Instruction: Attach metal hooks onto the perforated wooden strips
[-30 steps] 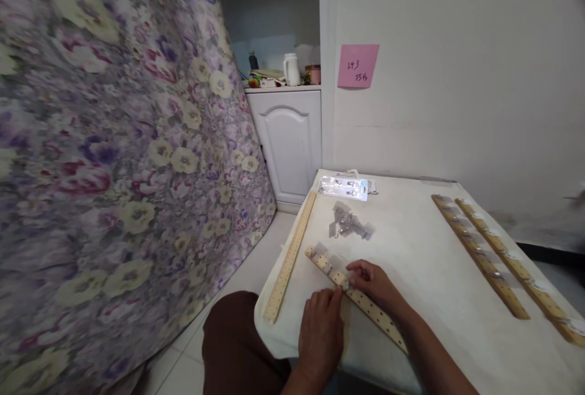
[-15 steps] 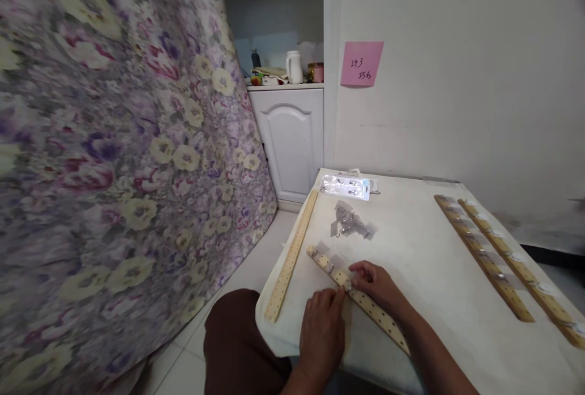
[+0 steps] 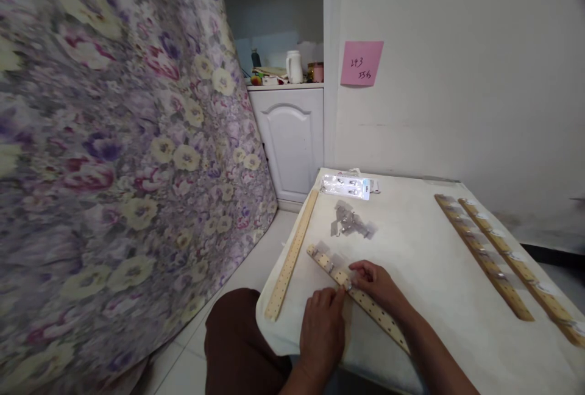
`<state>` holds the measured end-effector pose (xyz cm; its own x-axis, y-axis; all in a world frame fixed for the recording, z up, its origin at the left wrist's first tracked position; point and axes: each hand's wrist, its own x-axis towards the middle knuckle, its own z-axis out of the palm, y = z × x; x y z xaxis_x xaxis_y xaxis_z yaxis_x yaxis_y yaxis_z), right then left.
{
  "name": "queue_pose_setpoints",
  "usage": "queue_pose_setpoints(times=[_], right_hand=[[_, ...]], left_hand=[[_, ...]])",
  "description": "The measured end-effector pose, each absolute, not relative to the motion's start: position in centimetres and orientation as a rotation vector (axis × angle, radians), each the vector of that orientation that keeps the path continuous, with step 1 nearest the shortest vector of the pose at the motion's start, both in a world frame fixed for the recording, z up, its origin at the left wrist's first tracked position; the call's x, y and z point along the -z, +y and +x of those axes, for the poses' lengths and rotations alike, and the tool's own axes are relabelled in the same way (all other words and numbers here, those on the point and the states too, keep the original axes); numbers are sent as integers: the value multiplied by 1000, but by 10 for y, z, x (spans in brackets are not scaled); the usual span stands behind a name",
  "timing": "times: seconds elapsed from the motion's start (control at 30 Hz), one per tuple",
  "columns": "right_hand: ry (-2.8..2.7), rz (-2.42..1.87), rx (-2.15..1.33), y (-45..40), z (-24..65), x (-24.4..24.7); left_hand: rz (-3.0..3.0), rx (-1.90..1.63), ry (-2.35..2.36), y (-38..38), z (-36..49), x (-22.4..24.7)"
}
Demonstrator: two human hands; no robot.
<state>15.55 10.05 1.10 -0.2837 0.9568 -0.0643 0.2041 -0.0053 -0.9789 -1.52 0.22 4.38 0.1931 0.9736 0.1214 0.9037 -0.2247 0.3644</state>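
A light wooden strip with rows of dark holes (image 3: 372, 311) lies slantwise on the table in front of me. My left hand (image 3: 322, 325) is closed at its near edge, fingertips pressed against the strip beside a small shiny clip (image 3: 348, 285). From the other side my right hand (image 3: 373, 282) reaches over the strip, thumb and fingers bent in around that same clip. Exactly how the fingertips grip it is too small to make out. Farther up the strip, clear plastic tabs (image 3: 339, 261) with small metal parts are fixed along it.
A bare holed strip (image 3: 292, 255) lies along the table's left edge. Beyond my hands is a pile of clear tabs with metal parts (image 3: 351, 222), and a clear blister pack (image 3: 345, 187) behind it. Two strips bearing tabs, one darker (image 3: 479, 255), lie at the right.
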Motion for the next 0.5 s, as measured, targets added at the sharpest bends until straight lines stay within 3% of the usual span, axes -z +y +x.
queue_pose_setpoints(times=[0.5], right_hand=[[-1569,-1229,-1334,102,158,-6]], left_hand=[[2251,-543,1813,3,-14,-41]])
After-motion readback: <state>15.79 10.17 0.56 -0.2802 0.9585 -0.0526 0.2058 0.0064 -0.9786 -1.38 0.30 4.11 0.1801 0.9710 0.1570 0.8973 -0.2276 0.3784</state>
